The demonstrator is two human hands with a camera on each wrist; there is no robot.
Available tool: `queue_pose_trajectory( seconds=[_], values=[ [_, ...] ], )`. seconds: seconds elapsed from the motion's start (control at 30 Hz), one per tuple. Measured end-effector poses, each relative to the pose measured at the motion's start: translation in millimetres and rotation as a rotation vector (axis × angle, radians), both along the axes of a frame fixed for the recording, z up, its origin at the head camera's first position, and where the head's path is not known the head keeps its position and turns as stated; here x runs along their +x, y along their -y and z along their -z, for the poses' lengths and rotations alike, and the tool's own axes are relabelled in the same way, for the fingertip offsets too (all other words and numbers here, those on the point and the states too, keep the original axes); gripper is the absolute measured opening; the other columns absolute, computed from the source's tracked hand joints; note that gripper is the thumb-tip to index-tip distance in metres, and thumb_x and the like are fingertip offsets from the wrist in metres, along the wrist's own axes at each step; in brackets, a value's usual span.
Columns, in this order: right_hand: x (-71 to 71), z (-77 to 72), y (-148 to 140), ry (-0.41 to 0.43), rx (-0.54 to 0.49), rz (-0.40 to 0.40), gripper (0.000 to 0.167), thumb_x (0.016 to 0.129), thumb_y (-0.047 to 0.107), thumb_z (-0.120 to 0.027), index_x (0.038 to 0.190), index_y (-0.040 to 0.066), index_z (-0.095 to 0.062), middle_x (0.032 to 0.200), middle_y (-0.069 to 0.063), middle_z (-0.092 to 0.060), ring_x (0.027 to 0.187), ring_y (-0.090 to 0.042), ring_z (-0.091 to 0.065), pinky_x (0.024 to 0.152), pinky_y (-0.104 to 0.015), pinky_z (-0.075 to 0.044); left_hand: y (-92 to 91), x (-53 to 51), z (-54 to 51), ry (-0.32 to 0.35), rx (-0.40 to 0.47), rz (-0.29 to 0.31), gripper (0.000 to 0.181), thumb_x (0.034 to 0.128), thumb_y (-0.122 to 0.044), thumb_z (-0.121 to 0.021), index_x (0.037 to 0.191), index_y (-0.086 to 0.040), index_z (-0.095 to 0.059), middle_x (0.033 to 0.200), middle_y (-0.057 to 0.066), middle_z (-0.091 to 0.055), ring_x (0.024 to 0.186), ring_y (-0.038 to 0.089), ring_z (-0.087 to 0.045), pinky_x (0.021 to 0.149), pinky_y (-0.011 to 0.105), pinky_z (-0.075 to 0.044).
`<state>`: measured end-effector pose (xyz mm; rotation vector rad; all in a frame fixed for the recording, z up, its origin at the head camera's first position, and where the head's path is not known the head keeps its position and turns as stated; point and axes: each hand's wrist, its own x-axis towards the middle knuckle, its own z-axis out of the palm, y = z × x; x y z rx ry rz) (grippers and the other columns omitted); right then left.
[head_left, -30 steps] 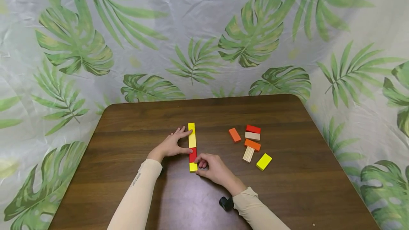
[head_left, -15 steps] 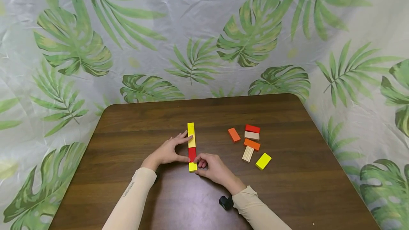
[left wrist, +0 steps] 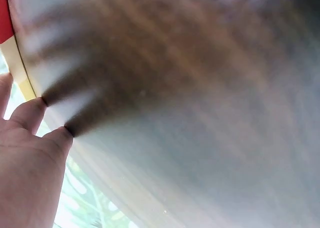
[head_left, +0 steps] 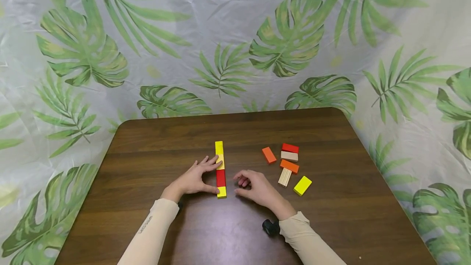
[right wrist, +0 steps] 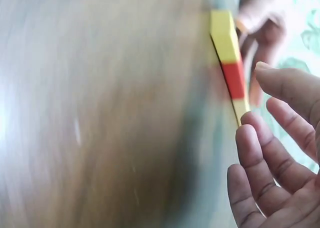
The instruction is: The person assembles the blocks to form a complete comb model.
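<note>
A straight row of wooden blocks runs away from me on the table: a yellow block (head_left: 222,194) nearest, then a red block (head_left: 220,178), a pale yellow one (head_left: 221,167) and a bright yellow one (head_left: 218,146) farthest. My left hand (head_left: 191,180) lies along the row's left side, thumb at the nearest yellow block and index finger at the pale yellow one. Just right of the row, apart from it, my right hand (head_left: 259,188) hovers with loosely bent fingers and holds nothing. In the right wrist view the red block (right wrist: 233,80) shows beyond those fingers.
To the right lie loose blocks: an orange block (head_left: 269,155), a red one (head_left: 290,148), a plain wood one (head_left: 289,156), another orange one (head_left: 289,166), a ridged wood piece (head_left: 285,177) and a yellow one (head_left: 303,185). A leaf-patterned cloth (head_left: 228,32) hangs behind the brown table (head_left: 158,134).
My left hand has slid toward me along the row, its thumb passing from the red block to the nearest yellow one. My right hand has drawn off the row to the right.
</note>
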<state>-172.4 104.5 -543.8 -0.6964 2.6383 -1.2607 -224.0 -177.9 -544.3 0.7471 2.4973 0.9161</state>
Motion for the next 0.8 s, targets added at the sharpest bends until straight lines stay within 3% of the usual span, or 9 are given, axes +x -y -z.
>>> queue_pose_trajectory(
  seconds=[0.23, 0.43, 0.8],
  values=[
    [-5.0, -6.8, -39, 0.003, 0.055, 0.147, 0.034, 0.092, 0.021, -0.087, 0.122, 0.012, -0.075, 0.105, -0.002, -0.072, 0.095, -0.017, -0.065, 0.086, -0.028, -0.058, -0.4, 1.8, 1.6, -0.01, -0.006, 0.003, 0.099, 0.0837, -0.044, -0.093, 0.165, -0.017, -0.044, 0.181, 0.004, -0.023, 0.168, 0.044, -0.008, 0.131, 0.074, -0.002],
    [-5.6, -6.6, -76, -0.04, 0.092, 0.268, 0.034, 0.091, 0.02, -0.088, 0.121, 0.01, -0.076, 0.115, -0.006, -0.073, 0.101, -0.022, -0.068, 0.092, -0.039, -0.06, -2.0, 2.1, 1.7, -0.015, -0.008, -0.001, 0.098, 0.0832, -0.045, -0.093, 0.165, -0.017, -0.046, 0.18, 0.003, -0.024, 0.169, 0.044, -0.008, 0.132, 0.073, -0.001],
    [1.5, -1.5, -121, -0.075, 0.174, 0.387, 0.033, 0.091, 0.019, -0.087, 0.119, 0.006, -0.078, 0.118, -0.017, -0.07, 0.106, -0.034, -0.066, 0.094, -0.05, -0.056, -2.7, 1.6, 3.2, -0.018, -0.031, -0.01, 0.097, 0.0829, -0.045, -0.093, 0.164, -0.02, -0.046, 0.18, 0.0, -0.024, 0.169, 0.039, -0.008, 0.133, 0.071, -0.003]
  ],
)
